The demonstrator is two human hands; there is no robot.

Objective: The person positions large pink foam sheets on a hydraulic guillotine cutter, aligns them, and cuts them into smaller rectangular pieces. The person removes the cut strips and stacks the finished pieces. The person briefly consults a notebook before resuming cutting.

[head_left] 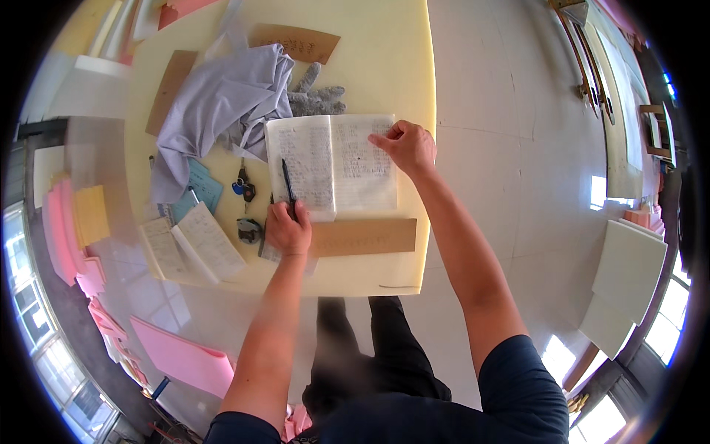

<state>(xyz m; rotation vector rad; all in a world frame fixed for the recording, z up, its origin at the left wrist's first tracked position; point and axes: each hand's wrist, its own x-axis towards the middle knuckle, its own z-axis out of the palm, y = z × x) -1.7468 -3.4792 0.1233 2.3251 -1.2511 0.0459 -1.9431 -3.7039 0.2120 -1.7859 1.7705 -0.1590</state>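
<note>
An open notebook (362, 194) with handwriting on both pages lies on the pale yellow table. At its lower left edge my left hand (288, 229) is closed around a dark pen (287, 177), which points up across the left page. My right hand (410, 148) is over the upper right part of the right page, thumb and fingers drawn together. Whatever is between those fingertips, if anything, is too small to make out. Below the notebook is a strip of brown cardboard (370, 236) with faint writing. A tape measure (249, 230) sits just left of my left hand.
Crumpled grey cloth (214, 103) and a grey glove (316, 96) lie beyond the notebook. Keys (242, 185), a blue-green card (201, 185) and a second open notebook (207, 233) are at left. Brown cardboard (296, 43) lies farther back. The table's right edge (433, 89) borders the tiled floor.
</note>
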